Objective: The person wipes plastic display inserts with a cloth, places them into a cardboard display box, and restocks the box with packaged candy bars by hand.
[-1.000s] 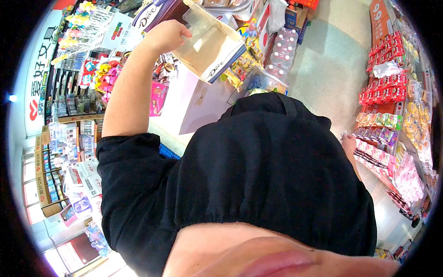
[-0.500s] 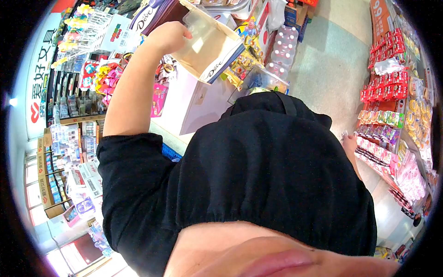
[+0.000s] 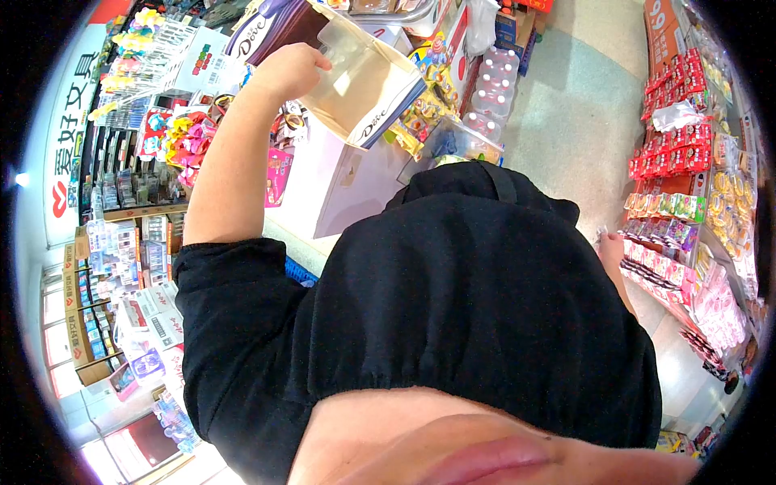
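"Please tell me what is around the open box (image 3: 374, 127), from left to right."

"Far to the left of the box are flower-topped sticks (image 3: 133, 44), then a white carton (image 3: 198, 61). The left hand (image 3: 289, 71) is at the left edge of the box, its fingers bent inward; whether they grip this edge, I cannot tell. Just beyond the hand, a purple carton (image 3: 271, 28) stands close."

"And to the right of the box?"

"Yellow snack bags (image 3: 424, 113) are just beside it, and farther are bottles (image 3: 495, 97) in clear wrap. Well to the right is the right hand (image 3: 612, 252), half closed, near pink packets (image 3: 659, 275). Something pale shows at its fingertips, but I cannot tell if it is held. The black shirt (image 3: 477, 299) covers part of this arm."

"What about the surface and the room?"

"Left of the box, a wall sign (image 3: 63, 153) rises behind shelves. Under the box is a white cabinet (image 3: 343, 182); whether they touch, I cannot tell. To its right, a pale floor (image 3: 558, 121) makes an aisle, bordered by hanging red packets (image 3: 679, 158)."
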Tool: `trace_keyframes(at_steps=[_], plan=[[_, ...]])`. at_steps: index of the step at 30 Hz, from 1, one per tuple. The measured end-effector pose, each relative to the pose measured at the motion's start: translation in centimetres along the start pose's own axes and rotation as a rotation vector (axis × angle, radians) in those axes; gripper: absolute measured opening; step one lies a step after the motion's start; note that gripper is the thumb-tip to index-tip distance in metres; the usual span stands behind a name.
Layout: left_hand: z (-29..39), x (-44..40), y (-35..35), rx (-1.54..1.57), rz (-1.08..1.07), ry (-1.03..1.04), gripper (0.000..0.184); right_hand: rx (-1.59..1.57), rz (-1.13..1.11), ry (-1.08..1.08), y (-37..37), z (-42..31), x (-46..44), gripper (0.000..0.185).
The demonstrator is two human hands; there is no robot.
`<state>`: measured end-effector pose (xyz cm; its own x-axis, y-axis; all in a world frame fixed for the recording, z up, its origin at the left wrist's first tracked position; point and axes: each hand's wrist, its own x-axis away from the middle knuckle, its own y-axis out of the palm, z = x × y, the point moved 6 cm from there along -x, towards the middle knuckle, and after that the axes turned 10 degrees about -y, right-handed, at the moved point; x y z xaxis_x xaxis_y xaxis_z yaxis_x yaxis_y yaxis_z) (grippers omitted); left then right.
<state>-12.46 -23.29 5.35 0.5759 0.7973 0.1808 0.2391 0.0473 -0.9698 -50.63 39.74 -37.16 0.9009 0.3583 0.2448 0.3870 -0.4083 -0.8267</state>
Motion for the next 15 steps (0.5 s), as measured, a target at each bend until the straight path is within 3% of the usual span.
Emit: trace_keyframes(at_steps=[5, 15], plan=[[0.47, 0.48, -0.44, 0.003, -0.053, -0.037, 0.042, 0.028, 0.039, -0.001, -0.27, -0.37, 0.46, 0.033], [0.46, -0.27, 0.35, -0.026, -0.034, 0.028, 0.037, 0.015, 0.068, 0.004, -0.05, 0.23, 1.02, 0.033]])
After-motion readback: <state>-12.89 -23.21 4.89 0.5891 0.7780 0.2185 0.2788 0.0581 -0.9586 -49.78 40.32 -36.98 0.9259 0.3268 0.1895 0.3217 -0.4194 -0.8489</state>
